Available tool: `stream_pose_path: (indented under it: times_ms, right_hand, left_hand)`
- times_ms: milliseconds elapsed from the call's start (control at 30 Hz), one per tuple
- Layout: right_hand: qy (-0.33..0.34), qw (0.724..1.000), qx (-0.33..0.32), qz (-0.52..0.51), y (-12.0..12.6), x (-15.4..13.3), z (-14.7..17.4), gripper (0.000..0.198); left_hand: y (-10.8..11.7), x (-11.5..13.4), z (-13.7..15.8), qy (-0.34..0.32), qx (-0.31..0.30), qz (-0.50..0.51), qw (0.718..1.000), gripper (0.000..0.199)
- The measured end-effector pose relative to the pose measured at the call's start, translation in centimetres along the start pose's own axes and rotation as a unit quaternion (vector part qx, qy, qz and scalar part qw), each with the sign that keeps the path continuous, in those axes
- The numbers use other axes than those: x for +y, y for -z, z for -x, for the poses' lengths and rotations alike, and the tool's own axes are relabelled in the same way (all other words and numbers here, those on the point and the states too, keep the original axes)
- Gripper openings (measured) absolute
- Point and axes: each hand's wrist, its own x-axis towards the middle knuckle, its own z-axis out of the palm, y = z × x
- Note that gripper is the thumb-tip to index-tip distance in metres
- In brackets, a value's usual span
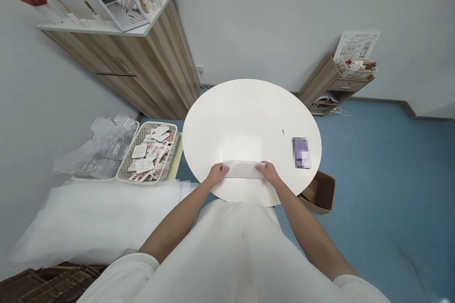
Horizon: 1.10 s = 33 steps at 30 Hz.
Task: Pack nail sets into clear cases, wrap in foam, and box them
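- I'm looking down on a room where a blue floor [384,170] is meeting a pale wall [277,23].
- A white round table [249,104] is filling the middle of the frame, with a blurred purple item [300,146] lying on its right side.
- A wood-grain cabinet [170,52] is standing at upper left; a small shelf unit [318,80] is standing at upper right.
- At left I'm seeing a white basket [172,158] holding loose printed cards [152,155], and below it white translucent sheeting [110,220] is lying spread out.
- A cardboard box [326,191] is sitting open at right, beside the table.
- Both bare forearms are angling inward from the lower corners towards the table's near part, just below the frame's centre.
- The left hand [216,173] is pinching one end of a folded white sheet [244,169], thumb on top.
- The right hand [269,172] is pinching the other end likewise; the sheet is stretching flat between them.
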Motion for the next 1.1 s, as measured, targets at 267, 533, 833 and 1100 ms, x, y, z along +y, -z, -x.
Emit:
stream_pose_path:
  times_ms: [267,533,833,1100]
  right_hand:
    - [-0.008,0.994,0.096,0.046,-1.0,1.4,-0.8,0.017]
    - [0.027,0.984,0.158,0.074,-1.6,2.1,-0.5,0.038]
    - [0.013,0.976,0.195,0.095,-2.0,3.0,1.8,0.062]
    - [-0.085,0.989,0.117,0.016,-2.7,1.1,1.9,0.074]
  left_hand:
    - [-0.5,-0.1,-0.6,0.034,0.025,-0.062,0.997,0.027]
    - [-0.8,0.0,-0.1,0.06,0.022,-0.142,0.988,0.018]
    - [-1.7,1.5,2.0,-0.163,0.129,-0.191,0.959,0.041]
    - [-4.2,2.2,2.1,-0.253,0.015,-0.281,0.926,0.044]
